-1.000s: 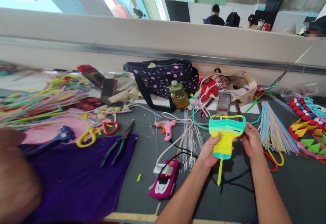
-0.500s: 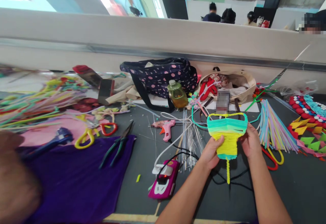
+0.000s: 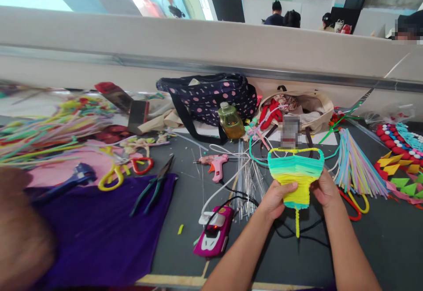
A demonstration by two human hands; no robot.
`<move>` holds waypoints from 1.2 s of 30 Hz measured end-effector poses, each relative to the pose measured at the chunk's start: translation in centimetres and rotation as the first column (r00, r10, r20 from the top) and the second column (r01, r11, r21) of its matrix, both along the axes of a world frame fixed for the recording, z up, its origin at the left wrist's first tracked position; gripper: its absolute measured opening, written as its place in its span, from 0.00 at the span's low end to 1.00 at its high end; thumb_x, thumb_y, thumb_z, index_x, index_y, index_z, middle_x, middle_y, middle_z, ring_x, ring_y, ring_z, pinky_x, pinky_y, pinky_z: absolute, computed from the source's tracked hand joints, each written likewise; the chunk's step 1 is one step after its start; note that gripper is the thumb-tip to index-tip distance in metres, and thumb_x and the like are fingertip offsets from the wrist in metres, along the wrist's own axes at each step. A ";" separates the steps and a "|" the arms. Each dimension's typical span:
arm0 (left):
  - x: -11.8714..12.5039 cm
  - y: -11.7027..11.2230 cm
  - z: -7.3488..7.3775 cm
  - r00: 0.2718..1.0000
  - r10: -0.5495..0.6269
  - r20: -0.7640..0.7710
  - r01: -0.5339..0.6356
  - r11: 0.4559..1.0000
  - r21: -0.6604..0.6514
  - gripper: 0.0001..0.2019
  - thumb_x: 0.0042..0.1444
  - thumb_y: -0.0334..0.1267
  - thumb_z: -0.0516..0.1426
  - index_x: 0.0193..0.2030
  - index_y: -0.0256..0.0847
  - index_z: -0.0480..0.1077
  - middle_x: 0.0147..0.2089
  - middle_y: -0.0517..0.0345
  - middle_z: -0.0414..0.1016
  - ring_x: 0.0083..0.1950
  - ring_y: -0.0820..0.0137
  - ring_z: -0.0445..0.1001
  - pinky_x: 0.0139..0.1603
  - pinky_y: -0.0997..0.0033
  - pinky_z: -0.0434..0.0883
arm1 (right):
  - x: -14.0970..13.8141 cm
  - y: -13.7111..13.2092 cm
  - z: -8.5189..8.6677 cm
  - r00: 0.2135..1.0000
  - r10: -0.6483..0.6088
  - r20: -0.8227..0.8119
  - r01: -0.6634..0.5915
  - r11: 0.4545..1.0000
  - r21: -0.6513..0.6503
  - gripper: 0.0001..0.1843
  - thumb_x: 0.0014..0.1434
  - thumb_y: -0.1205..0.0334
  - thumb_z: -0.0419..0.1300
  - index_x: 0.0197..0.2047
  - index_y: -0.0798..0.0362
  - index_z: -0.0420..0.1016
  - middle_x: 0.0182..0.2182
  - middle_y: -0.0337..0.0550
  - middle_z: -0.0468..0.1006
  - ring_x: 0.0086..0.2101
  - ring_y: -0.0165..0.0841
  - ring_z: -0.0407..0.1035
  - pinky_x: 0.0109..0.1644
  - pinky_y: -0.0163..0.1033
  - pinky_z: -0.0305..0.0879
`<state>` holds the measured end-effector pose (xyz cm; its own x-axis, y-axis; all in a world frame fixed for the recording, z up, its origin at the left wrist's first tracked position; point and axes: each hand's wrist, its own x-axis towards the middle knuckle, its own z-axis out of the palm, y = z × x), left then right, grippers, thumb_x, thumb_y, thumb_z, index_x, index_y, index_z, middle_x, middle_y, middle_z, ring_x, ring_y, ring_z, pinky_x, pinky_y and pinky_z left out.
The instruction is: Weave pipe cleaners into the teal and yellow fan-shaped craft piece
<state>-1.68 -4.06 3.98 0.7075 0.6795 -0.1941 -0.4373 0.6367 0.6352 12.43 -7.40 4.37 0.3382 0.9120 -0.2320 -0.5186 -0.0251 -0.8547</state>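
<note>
A woven piece of fuzzy pipe cleaners point(image 3: 296, 174), teal at its wide top and yellow lower down, is held up over the dark table point(image 3: 390, 247). My left hand point(image 3: 275, 199) grips its narrow lower part from the left. My right hand point(image 3: 325, 188) pinches its right edge. A loose yellow strand point(image 3: 297, 222) dangles from the bottom. A thin yellow loop arches over the top edge.
A pink glue gun point(image 3: 216, 166), green-handled pliers point(image 3: 154, 186), a bundle of wires point(image 3: 247, 180) and a pink car-shaped object point(image 3: 214, 233) lie left of my hands. Pastel pipe cleaners point(image 3: 357, 167) lie to the right, bags point(image 3: 208, 97) and a bottle point(image 3: 231, 122) behind. People sit far off.
Both hands have shifted slightly right with the woven piece, and my left fingers have closed more over its yellow part.
</note>
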 end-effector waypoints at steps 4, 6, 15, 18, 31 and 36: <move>0.2 0.0 0.1 0.996 0.090 0.013 -0.090 0.996 -0.004 0.23 0.41 0.32 0.68 0.48 0.32 0.75 0.48 0.42 0.78 0.49 0.53 0.77 0.53 0.56 0.71 | 0.1 0.1 0.5 0.998 -0.048 -0.033 0.050 0.998 0.050 0.13 0.40 0.60 0.70 0.32 0.49 0.76 0.24 0.34 0.78 0.18 0.26 0.65 0.18 0.29 0.54; 0.3 0.0 0.2 0.995 0.098 0.023 -0.098 0.995 -0.008 0.24 0.41 0.32 0.68 0.48 0.32 0.74 0.48 0.42 0.78 0.49 0.53 0.76 0.54 0.56 0.70 | 0.1 0.2 0.5 0.997 -0.060 -0.057 0.065 0.995 0.081 0.12 0.42 0.62 0.69 0.32 0.49 0.76 0.25 0.34 0.79 0.18 0.25 0.65 0.18 0.29 0.53; -0.1 -0.2 0.2 0.998 0.029 0.047 -0.029 1.000 -0.002 0.26 0.39 0.32 0.69 0.49 0.32 0.74 0.48 0.42 0.78 0.50 0.52 0.76 0.54 0.56 0.70 | 0.0 -0.1 -0.9 0.989 0.026 -0.144 -0.023 1.000 0.016 0.16 0.37 0.61 0.73 0.32 0.49 0.76 0.24 0.36 0.79 0.22 0.33 0.71 0.25 0.36 0.64; -0.1 0.0 0.0 0.998 0.028 0.048 -0.028 1.000 -0.003 0.26 0.39 0.32 0.69 0.49 0.32 0.74 0.46 0.42 0.79 0.50 0.52 0.76 0.54 0.56 0.71 | 0.0 -0.1 -0.7 0.987 0.002 -0.160 -0.003 1.000 -0.004 0.17 0.35 0.60 0.74 0.31 0.49 0.76 0.22 0.34 0.78 0.18 0.28 0.67 0.21 0.32 0.59; -0.3 1.6 -0.3 0.970 0.236 0.053 -0.234 0.971 -0.043 0.26 0.39 0.31 0.69 0.49 0.33 0.74 0.46 0.45 0.79 0.48 0.55 0.77 0.53 0.56 0.72 | 1.1 -0.1 1.1 0.991 -0.124 -0.059 0.125 0.992 0.015 0.13 0.39 0.59 0.72 0.26 0.54 0.74 0.22 0.36 0.72 0.22 0.23 0.61 0.19 0.26 0.55; -0.2 1.8 -0.5 0.968 0.250 -0.004 -0.250 0.968 -0.032 0.28 0.38 0.31 0.69 0.50 0.33 0.73 0.45 0.44 0.80 0.46 0.55 0.78 0.52 0.57 0.72 | 1.7 -0.4 1.2 0.952 -0.298 0.067 0.292 0.952 0.090 0.13 0.41 0.58 0.72 0.27 0.54 0.75 0.21 0.35 0.71 0.21 0.23 0.61 0.18 0.27 0.57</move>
